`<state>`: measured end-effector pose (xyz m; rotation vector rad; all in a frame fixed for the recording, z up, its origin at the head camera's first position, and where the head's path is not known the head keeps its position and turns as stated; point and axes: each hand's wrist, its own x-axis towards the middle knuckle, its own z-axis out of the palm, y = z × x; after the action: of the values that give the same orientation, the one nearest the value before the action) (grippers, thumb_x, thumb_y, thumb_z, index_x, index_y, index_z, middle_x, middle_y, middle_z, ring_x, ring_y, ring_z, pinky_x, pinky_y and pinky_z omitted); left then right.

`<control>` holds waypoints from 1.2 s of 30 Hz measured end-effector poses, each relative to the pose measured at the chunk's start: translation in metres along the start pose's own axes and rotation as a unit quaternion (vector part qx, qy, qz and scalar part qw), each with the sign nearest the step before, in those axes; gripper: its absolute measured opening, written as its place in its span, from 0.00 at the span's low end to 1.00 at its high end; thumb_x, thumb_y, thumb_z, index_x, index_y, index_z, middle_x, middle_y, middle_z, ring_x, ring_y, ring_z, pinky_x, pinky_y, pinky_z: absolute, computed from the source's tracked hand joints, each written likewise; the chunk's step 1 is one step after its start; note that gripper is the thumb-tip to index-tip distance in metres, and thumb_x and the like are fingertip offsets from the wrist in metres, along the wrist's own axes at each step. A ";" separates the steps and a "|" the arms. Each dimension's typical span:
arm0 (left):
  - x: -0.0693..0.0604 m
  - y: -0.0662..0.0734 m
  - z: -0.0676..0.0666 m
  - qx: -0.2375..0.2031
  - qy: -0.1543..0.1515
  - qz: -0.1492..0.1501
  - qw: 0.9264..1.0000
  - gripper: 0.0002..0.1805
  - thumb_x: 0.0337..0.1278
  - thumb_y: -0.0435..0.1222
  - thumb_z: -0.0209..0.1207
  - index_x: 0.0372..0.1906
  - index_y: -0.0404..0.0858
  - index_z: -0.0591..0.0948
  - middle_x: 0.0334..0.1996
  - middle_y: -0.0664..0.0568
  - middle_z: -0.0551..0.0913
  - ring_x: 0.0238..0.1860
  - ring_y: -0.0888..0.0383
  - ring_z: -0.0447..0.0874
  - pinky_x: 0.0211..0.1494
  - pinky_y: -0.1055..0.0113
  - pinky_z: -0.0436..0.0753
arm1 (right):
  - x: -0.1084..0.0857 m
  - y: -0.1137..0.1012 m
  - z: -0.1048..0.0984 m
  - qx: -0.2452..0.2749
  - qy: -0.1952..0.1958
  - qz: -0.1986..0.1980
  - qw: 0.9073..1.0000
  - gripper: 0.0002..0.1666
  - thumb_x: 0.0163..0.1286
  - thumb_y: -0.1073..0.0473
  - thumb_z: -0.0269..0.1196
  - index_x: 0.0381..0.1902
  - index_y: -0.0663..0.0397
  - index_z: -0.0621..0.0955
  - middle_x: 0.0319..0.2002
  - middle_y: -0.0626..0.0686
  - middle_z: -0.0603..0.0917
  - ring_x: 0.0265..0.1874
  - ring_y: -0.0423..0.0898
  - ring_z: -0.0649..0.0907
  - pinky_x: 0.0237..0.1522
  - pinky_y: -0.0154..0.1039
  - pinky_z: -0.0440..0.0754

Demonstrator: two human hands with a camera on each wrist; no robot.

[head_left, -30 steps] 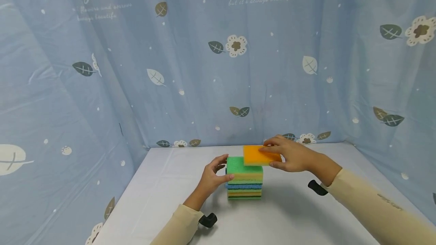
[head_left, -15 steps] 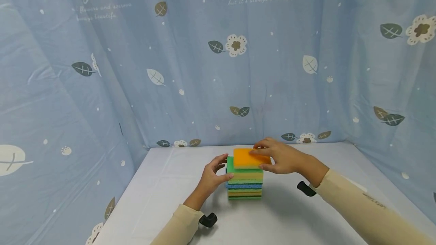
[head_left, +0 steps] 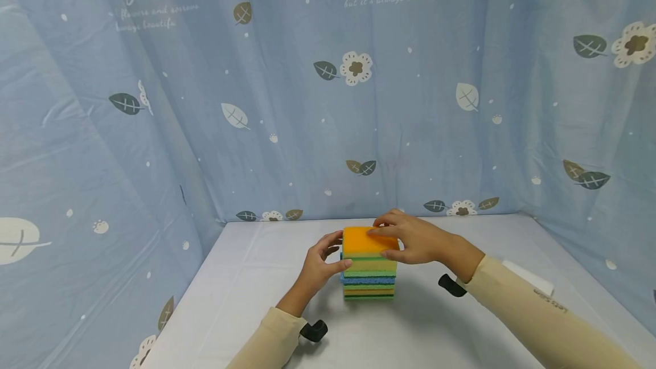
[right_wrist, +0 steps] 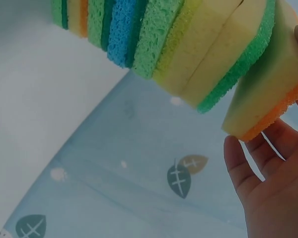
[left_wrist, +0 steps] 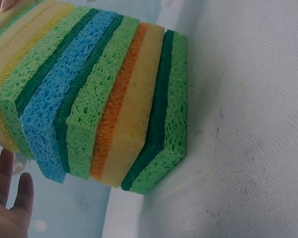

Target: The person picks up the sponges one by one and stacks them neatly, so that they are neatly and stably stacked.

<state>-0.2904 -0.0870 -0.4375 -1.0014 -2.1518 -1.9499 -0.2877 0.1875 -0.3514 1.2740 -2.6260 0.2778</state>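
Note:
An upright stack of sponges [head_left: 369, 281] stands on the white table, with green, yellow, blue and orange layers showing. My right hand [head_left: 417, 241] grips an orange-topped sponge [head_left: 357, 240] by its right side, over the top of the stack. In the right wrist view this sponge [right_wrist: 268, 94] is tilted, with a wedge-shaped gap between it and the green layer beneath. My left hand [head_left: 316, 266] holds the stack's upper left side, thumb at the front corner and fingers toward the back. Part of those fingers is hidden behind the stack.
A white object [head_left: 528, 277] lies on the table [head_left: 266, 278] to the right, partly covered by my right sleeve. Behind the table hangs a blue patterned curtain [head_left: 287, 147]. Black straps' ends [head_left: 314, 331] stick out at both wrists.
My right hand has carried the orange-topped sponge leftward and slightly down, from the stack's right side to line up over its top. My left hand has stayed in place.

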 end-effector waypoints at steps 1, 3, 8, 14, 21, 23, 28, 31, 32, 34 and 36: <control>0.000 0.000 0.000 0.001 -0.001 -0.003 1.000 0.35 0.56 0.33 0.68 0.69 0.35 0.68 0.65 0.47 0.71 0.62 0.50 0.69 0.67 0.43 0.62 | 0.000 0.000 0.001 0.000 -0.001 0.001 1.000 0.29 0.66 0.43 0.63 0.64 0.41 0.77 0.59 0.48 0.76 0.56 0.48 0.73 0.53 0.50 0.77; 0.000 0.000 0.000 0.001 -0.001 -0.006 1.000 0.35 0.57 0.33 0.67 0.69 0.35 0.68 0.65 0.47 0.71 0.62 0.50 0.69 0.67 0.44 0.63 | 0.001 0.000 0.002 0.000 -0.003 0.005 1.000 0.29 0.66 0.43 0.63 0.65 0.40 0.77 0.59 0.48 0.76 0.56 0.48 0.73 0.54 0.50 0.77; -0.001 0.000 0.001 -0.001 0.002 -0.004 1.000 0.35 0.57 0.33 0.67 0.69 0.34 0.68 0.64 0.46 0.72 0.61 0.50 0.70 0.67 0.44 0.63 | 0.001 0.001 0.004 -0.001 -0.003 0.005 1.000 0.30 0.66 0.43 0.62 0.65 0.41 0.77 0.59 0.48 0.75 0.56 0.47 0.73 0.55 0.50 0.77; -0.002 0.001 0.002 0.005 0.006 0.002 1.000 0.35 0.57 0.33 0.67 0.69 0.34 0.68 0.64 0.46 0.72 0.61 0.49 0.71 0.65 0.41 0.64 | 0.000 0.002 0.005 0.006 -0.001 -0.002 1.000 0.31 0.66 0.44 0.62 0.66 0.42 0.76 0.60 0.48 0.75 0.56 0.47 0.72 0.54 0.51 0.77; -0.002 0.004 0.001 0.009 0.002 -0.007 1.000 0.36 0.57 0.34 0.67 0.70 0.34 0.68 0.64 0.46 0.72 0.61 0.49 0.70 0.66 0.44 0.64 | 0.001 0.001 0.006 0.004 -0.008 0.002 1.000 0.32 0.65 0.44 0.63 0.67 0.42 0.75 0.61 0.48 0.74 0.57 0.48 0.72 0.56 0.53 0.76; -0.001 0.004 0.001 0.011 -0.001 -0.009 1.000 0.35 0.58 0.34 0.67 0.70 0.34 0.67 0.64 0.46 0.72 0.61 0.49 0.70 0.67 0.44 0.65 | 0.001 0.001 0.007 0.008 -0.018 0.014 1.000 0.34 0.63 0.44 0.65 0.67 0.41 0.75 0.62 0.49 0.73 0.58 0.50 0.72 0.56 0.55 0.75; -0.001 0.003 0.000 0.013 -0.003 -0.014 1.000 0.35 0.58 0.34 0.66 0.70 0.34 0.67 0.64 0.47 0.72 0.61 0.50 0.70 0.67 0.45 0.65 | 0.002 0.001 0.010 0.007 -0.050 0.052 0.997 0.38 0.60 0.43 0.68 0.69 0.35 0.73 0.65 0.46 0.70 0.59 0.49 0.73 0.57 0.56 0.74; 0.000 -0.009 0.000 0.009 0.004 -0.018 1.000 0.35 0.57 0.34 0.67 0.69 0.35 0.68 0.64 0.46 0.72 0.62 0.49 0.70 0.67 0.45 0.64 | 0.004 0.003 0.010 0.012 -0.060 0.060 0.996 0.38 0.60 0.43 0.68 0.69 0.34 0.72 0.65 0.43 0.69 0.57 0.47 0.74 0.56 0.53 0.75; 0.000 -0.013 0.000 0.007 0.007 -0.017 1.000 0.35 0.57 0.33 0.67 0.69 0.35 0.68 0.64 0.46 0.72 0.62 0.48 0.70 0.67 0.44 0.64 | 0.004 0.003 0.010 0.016 -0.062 0.061 0.996 0.39 0.60 0.43 0.68 0.69 0.34 0.72 0.65 0.43 0.69 0.57 0.47 0.75 0.56 0.53 0.75; 0.001 -0.022 0.000 0.005 0.013 -0.018 1.000 0.35 0.57 0.34 0.67 0.69 0.37 0.69 0.64 0.47 0.72 0.62 0.48 0.70 0.67 0.44 0.64 | 0.005 0.003 0.010 0.023 -0.065 0.061 0.996 0.39 0.59 0.44 0.69 0.69 0.34 0.72 0.64 0.42 0.69 0.56 0.46 0.75 0.56 0.53 0.75; 0.002 -0.028 0.000 0.005 0.018 -0.018 1.000 0.35 0.56 0.35 0.68 0.69 0.39 0.69 0.64 0.49 0.72 0.62 0.49 0.70 0.67 0.44 0.64 | 0.005 0.003 0.010 0.027 -0.068 0.062 0.995 0.39 0.59 0.45 0.69 0.69 0.35 0.72 0.64 0.42 0.69 0.56 0.46 0.74 0.56 0.53 0.75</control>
<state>-0.3059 -0.0858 -0.4611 -0.9240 -2.1727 -1.9556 -0.2946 0.1830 -0.3599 1.1858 -2.8373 0.2943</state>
